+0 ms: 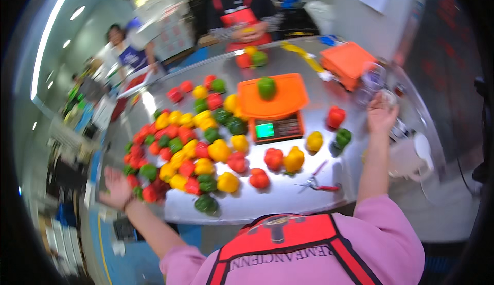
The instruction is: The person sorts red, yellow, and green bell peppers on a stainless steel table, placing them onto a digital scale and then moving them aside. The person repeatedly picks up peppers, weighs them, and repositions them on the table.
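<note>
My left hand [117, 189] is spread palm up at the table's left edge, with nothing in it. Beside it begins a large cluster of red, yellow and green bell peppers [186, 120]. Out to the right, my right hand [382, 114] is also turned up with its fingers apart. It is close to a clear plastic container [373, 78]; blur hides whether they touch. Between my hands stands a digital scale [277, 127] with a lit display. Its orange tray [247, 101] bears a single green bell pepper [266, 88].
Red-handled pruning shears [317, 184] lie open near the front edge of the metal table [270, 208]. Stacked orange trays [347, 62] sit at the back right, a white jug [409, 157] at right. Across the table, a person [241, 18] in a red apron holds something yellow.
</note>
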Action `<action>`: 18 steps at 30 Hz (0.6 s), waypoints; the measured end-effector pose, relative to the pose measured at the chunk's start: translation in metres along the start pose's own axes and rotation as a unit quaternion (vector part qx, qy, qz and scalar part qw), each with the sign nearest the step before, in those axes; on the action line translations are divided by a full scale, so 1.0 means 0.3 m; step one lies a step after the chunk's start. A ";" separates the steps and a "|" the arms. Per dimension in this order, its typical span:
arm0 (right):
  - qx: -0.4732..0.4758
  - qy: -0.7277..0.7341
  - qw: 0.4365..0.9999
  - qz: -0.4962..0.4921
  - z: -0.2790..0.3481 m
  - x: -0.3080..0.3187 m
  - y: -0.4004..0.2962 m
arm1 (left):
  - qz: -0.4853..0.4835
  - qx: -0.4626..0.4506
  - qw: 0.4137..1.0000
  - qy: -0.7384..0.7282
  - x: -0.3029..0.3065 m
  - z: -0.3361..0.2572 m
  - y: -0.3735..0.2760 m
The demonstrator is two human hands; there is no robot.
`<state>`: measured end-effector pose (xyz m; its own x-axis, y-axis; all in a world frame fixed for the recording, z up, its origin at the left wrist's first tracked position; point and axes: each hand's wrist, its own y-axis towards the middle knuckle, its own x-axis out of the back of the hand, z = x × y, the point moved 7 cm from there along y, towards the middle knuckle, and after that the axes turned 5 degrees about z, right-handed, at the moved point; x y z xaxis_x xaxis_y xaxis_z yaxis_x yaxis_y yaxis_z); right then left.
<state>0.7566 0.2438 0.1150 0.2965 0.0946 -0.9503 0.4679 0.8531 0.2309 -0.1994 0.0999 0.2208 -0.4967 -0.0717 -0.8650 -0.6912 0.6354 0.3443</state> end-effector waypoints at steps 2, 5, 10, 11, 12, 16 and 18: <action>0.026 -0.052 0.983 -0.173 0.047 0.071 -0.136 | -0.217 -0.082 0.973 0.017 0.185 -0.038 -0.214; 0.062 -0.103 0.951 -0.286 0.195 0.243 -0.251 | -0.392 -0.032 0.916 0.076 0.595 0.042 -0.476; 0.010 -0.455 0.865 -0.213 0.214 0.437 -0.318 | -0.370 0.132 0.906 0.158 0.527 0.396 -0.690; 0.001 -0.547 0.818 -0.177 0.142 0.380 -0.324 | -0.331 0.126 0.918 0.180 0.399 0.415 -0.660; -0.003 -0.642 0.757 -0.123 0.081 0.378 -0.297 | -0.291 0.117 0.935 0.167 0.353 0.440 -0.616; -0.021 -0.833 0.551 0.042 -0.172 0.274 -0.193 | -0.225 0.135 0.946 0.189 0.177 0.520 -0.574; -0.007 -0.886 0.453 0.098 -0.263 0.211 -0.121 | -0.201 0.170 0.946 0.190 0.138 0.551 -0.595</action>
<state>0.6927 0.2592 0.0299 0.5394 -0.3808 0.7510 0.2863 0.9217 0.2617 -0.0098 0.1107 0.0632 -0.4264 -0.5909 -0.6849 -0.6884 0.7031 -0.1780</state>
